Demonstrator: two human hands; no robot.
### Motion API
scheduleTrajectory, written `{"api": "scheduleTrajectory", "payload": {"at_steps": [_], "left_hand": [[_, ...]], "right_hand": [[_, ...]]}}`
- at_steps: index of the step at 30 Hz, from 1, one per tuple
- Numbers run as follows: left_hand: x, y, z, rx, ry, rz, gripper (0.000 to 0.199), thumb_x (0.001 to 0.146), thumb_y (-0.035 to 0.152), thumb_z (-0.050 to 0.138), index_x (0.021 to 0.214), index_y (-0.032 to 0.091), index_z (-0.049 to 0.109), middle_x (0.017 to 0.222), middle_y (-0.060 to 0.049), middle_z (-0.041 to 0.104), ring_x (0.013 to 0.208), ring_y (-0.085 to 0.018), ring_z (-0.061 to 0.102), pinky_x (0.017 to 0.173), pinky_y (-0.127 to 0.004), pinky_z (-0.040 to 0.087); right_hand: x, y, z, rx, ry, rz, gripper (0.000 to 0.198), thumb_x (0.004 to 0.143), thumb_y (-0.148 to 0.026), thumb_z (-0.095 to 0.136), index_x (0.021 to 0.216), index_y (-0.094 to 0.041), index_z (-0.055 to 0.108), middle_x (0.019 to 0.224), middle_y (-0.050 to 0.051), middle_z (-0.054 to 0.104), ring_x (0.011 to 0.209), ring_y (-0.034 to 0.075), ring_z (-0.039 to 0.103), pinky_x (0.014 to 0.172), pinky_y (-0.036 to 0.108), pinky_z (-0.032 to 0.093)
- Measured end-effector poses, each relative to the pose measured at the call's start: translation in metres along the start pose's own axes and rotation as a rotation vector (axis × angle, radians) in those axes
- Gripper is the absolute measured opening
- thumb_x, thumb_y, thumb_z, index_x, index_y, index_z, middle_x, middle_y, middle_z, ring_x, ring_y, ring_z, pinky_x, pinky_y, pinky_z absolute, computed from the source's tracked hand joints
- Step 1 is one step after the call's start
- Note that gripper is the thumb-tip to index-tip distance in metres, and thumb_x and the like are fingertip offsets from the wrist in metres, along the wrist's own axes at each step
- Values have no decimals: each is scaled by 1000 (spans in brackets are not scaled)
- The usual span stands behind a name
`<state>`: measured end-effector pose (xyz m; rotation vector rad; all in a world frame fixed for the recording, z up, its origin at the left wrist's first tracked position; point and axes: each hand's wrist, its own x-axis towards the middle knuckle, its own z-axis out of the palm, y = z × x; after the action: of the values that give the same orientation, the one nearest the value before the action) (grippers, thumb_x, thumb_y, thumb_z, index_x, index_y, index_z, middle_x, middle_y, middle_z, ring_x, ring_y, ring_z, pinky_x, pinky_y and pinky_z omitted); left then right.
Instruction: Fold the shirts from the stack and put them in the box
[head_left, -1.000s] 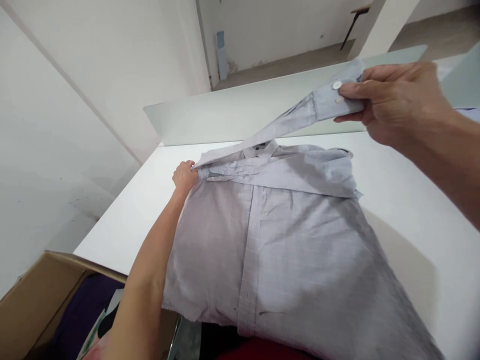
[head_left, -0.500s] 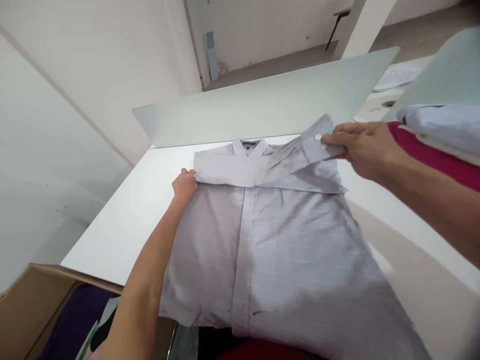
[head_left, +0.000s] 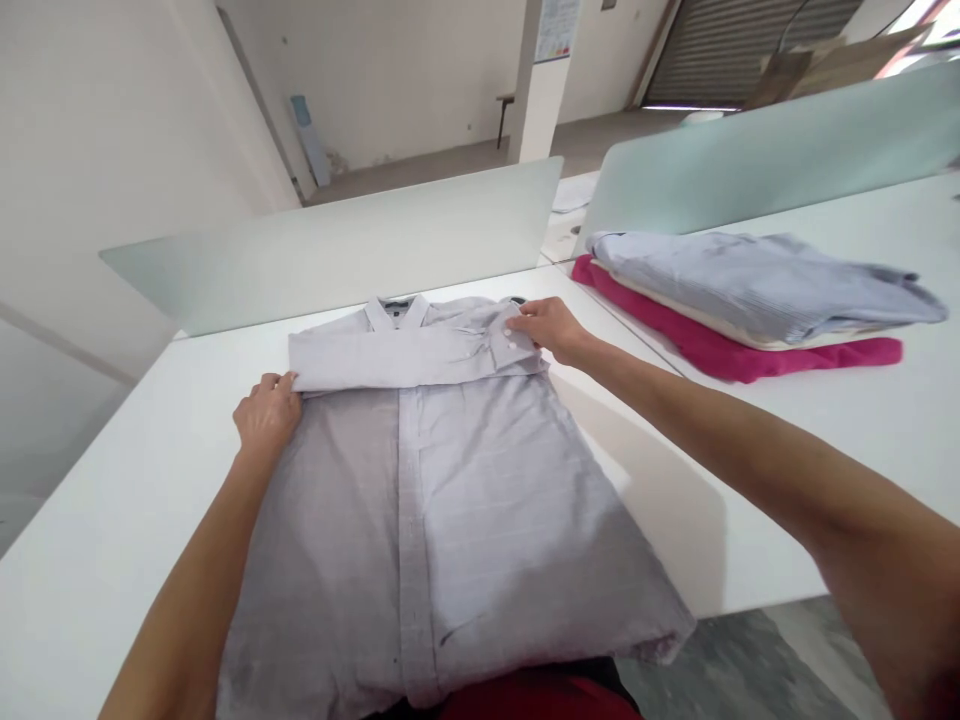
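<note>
A light grey button-front shirt [head_left: 495, 500] lies spread face up, its collar at the far side and its hem at the near table edge. One sleeve [head_left: 360, 362] is laid straight across the chest from left to right. My left hand [head_left: 268, 408] pinches the cloth at the shirt's left side, where the sleeve folds over. At the right, my right hand [head_left: 551, 328] grips the buttoned cuff [head_left: 512, 340] between thumb and fingers, close above the shirt. The other sleeve's position is partly hidden beneath.
On the white table [head_left: 757, 500], to the right, sits a stack of folded clothes with a blue-grey striped shirt [head_left: 750, 280] over a magenta garment [head_left: 720, 350]. Frosted divider panels [head_left: 360, 250] stand along the back edge.
My right hand has brought the cuff down and inward, so the sleeve now lies flatter across the chest. My left hand stays at the shirt's left side. The view has swung right.
</note>
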<state>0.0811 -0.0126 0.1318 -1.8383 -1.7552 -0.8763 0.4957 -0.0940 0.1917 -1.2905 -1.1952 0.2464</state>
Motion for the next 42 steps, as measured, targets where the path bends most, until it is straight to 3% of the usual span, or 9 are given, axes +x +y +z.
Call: {"api": "scheduleTrajectory", "payload": {"at_steps": [6, 12, 17, 21, 25, 29, 33, 37, 42], "left_hand": [[-1, 2, -2, -182, -3, -251, 54, 104, 32, 31, 146, 20, 63, 148, -21, 58, 125, -47, 61, 97, -63, 51], [1, -8, 13, -45, 29, -204, 47, 100, 28, 42, 136, 18, 70, 137, -23, 64, 128, -44, 60, 98, -60, 52], [1, -13, 18, 17, -10, -146, 50, 99, 27, 40, 140, 15, 66, 144, -21, 62, 132, -41, 57, 105, -56, 50], [-2, -18, 15, -5, -67, -105, 53, 100, 31, 37, 145, 17, 61, 153, -20, 57, 138, -43, 53, 110, -59, 47], [-6, -21, 9, -114, -93, -86, 61, 96, 31, 40, 154, 12, 48, 162, -21, 48, 146, -38, 49, 116, -57, 44], [-10, -4, 2, -128, 61, 69, 63, 100, 32, 35, 159, 10, 41, 170, -17, 39, 160, -27, 32, 129, -47, 29], [-5, 32, 6, -61, 32, 239, 61, 107, 39, 30, 160, 14, 44, 172, -14, 38, 162, -26, 29, 131, -45, 24], [7, 45, 19, -38, -85, 256, 60, 109, 45, 30, 162, 22, 45, 174, -11, 35, 163, -28, 27, 131, -48, 22], [7, 27, 25, -107, -230, 43, 73, 107, 60, 25, 169, 22, 32, 177, -13, 25, 165, -33, 22, 131, -53, 21]], "right_hand": [[20, -26, 8, 206, -37, -305, 19, 84, -18, 70, 68, -17, 59, 62, -1, 57, 51, 8, 49, 46, 19, 38], [15, 15, 16, -246, -37, 21, 34, 80, -13, 70, 56, -21, 46, 47, -3, 45, 46, 12, 50, 44, 23, 42], [15, 27, 17, -349, -23, -30, 24, 80, -16, 68, 61, -19, 53, 52, -1, 50, 54, 15, 58, 52, 24, 46], [24, 28, 13, -641, 20, -165, 6, 81, -23, 68, 83, -18, 71, 80, 9, 70, 86, 26, 69, 75, 33, 56], [17, 33, 10, -908, 98, -231, 45, 87, -31, 61, 130, -19, 70, 115, 18, 73, 105, 37, 70, 89, 48, 56], [-1, 28, 16, -896, 87, -600, 53, 98, -33, 45, 146, -16, 61, 145, 21, 62, 124, 40, 63, 101, 55, 51], [-2, 30, 34, -905, -194, -917, 55, 102, -37, 42, 149, -14, 59, 158, 17, 53, 145, 37, 49, 117, 55, 40], [13, 55, 44, -969, -323, -820, 64, 104, -51, 39, 153, -14, 55, 166, 16, 45, 153, 35, 42, 123, 55, 36], [25, 84, 40, -994, -271, -676, 73, 104, -61, 30, 159, -16, 49, 170, 14, 38, 154, 34, 41, 125, 54, 35]]}}
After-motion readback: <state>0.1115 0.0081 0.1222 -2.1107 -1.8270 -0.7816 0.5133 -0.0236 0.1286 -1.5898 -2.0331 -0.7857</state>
